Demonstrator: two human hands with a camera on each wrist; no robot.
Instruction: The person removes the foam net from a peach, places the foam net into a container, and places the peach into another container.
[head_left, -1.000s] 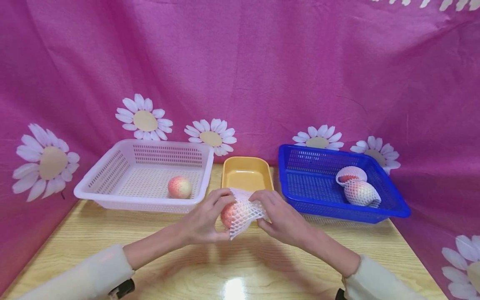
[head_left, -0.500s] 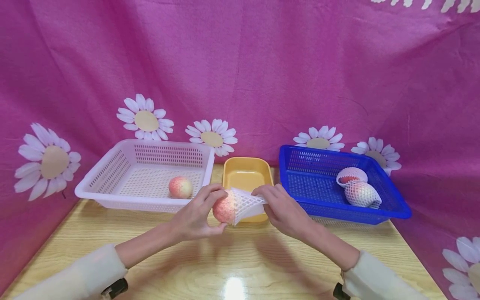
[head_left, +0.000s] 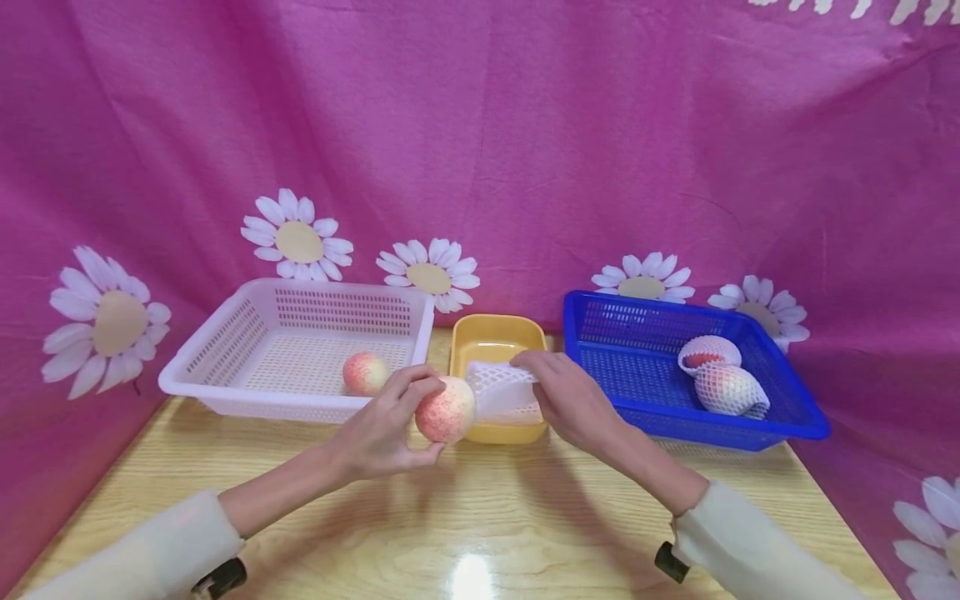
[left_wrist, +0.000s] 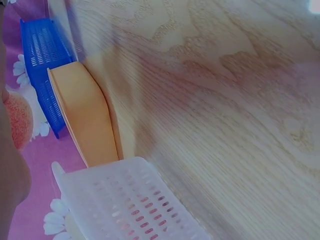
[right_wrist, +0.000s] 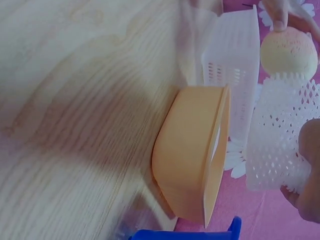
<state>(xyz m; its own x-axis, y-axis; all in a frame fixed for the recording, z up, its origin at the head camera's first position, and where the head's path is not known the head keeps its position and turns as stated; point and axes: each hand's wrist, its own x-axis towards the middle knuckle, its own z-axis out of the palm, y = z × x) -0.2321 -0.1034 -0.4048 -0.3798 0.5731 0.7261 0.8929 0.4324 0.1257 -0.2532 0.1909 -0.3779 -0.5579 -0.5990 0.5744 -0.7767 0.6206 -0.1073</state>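
My left hand point(head_left: 386, 429) grips a bare pink-and-cream peach point(head_left: 447, 410) between thumb and fingers, in front of the yellow tray point(head_left: 501, 432). My right hand point(head_left: 573, 400) pinches a white foam fruit net point(head_left: 498, 390), which hangs over the yellow tray. In the right wrist view the open end of the foam net point(right_wrist: 280, 132) points at the peach point(right_wrist: 289, 54), right by its lower side. Only a sliver of the peach point(left_wrist: 19, 120) shows in the left wrist view, beside my left hand point(left_wrist: 12, 175).
A white basket point(head_left: 258, 398) on the left holds one bare peach point(head_left: 365, 373). In the blue basket point(head_left: 637, 417) on the right lie two peaches point(head_left: 727, 389) in foam nets. A pink flowered cloth point(head_left: 480, 150) hangs behind the wooden table point(head_left: 360, 533).
The foam net has come off the peach, which it partly covered before. My left hand has moved slightly left with the peach, while my right hand keeps the net.
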